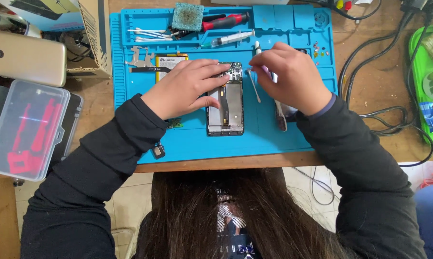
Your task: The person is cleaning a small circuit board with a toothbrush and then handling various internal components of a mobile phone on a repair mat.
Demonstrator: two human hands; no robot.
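On the blue repair mat [130, 96], I am pinning the opened phone [225, 111] with my left hand [185, 87], fingers spread flat; my right hand [293, 76] is pinching a slim tool [257, 50]. A slip could gouge the exposed board.

One head view looks steeply down, close over the blue mat [283, 139].

Yellow-labelled battery [171, 61] on mat; cardboard box [92, 36] far left.

Probably repair workshop: blue repair mat [130, 120], tools.
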